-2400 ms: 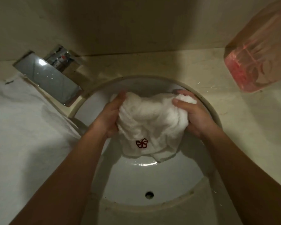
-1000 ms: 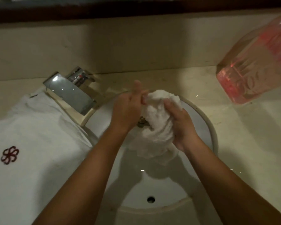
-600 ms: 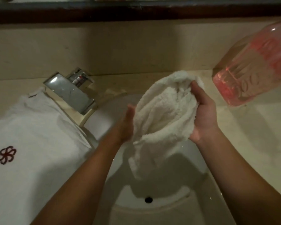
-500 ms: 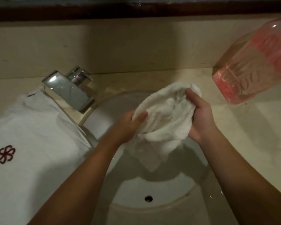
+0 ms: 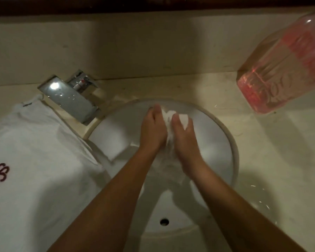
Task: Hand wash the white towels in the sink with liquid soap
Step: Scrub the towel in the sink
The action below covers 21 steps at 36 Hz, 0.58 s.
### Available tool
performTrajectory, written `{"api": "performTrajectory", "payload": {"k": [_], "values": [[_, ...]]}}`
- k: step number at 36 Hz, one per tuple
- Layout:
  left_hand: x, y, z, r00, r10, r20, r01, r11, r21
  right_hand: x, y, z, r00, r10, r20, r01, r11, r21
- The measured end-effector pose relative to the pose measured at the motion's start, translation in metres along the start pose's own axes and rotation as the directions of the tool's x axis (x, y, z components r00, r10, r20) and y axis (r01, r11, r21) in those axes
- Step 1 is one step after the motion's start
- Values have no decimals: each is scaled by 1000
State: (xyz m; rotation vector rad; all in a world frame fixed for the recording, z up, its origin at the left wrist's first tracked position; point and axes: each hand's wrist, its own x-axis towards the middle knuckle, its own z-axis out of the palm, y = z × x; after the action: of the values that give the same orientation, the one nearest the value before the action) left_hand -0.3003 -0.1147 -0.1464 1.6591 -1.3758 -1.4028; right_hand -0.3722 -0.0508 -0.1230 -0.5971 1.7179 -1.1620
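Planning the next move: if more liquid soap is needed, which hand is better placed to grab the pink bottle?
Right. The pink bottle sits on the counter right of the sink, nearer the right hand; the left hand would probably have to cross the towel between them.
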Motion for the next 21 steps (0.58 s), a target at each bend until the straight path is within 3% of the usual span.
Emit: {"api": "performTrajectory", "payload": {"k": [2, 7, 12, 17, 21], "values": [[-1, -2, 5, 998, -50, -29, 49, 998, -51, -10, 5, 8, 999, 0, -45, 2, 999, 34], [-21, 4, 16, 996, -41, 77, 44, 998, -42, 23, -2, -1, 972, -11, -236, 2, 999, -41], [6, 8, 0, 999, -25, -33, 25, 1000, -6, 1, -2, 4, 994, 1, -108, -5, 999, -35], [-15, 4, 9, 981, -24, 194, 24, 1000, 2, 29, -9, -6, 974, 101, -201, -104, 995, -4], [12, 0, 0, 996, -51, 66, 57, 995, -85, 10, -6, -1, 992, 86, -89, -85, 996, 11]]}}
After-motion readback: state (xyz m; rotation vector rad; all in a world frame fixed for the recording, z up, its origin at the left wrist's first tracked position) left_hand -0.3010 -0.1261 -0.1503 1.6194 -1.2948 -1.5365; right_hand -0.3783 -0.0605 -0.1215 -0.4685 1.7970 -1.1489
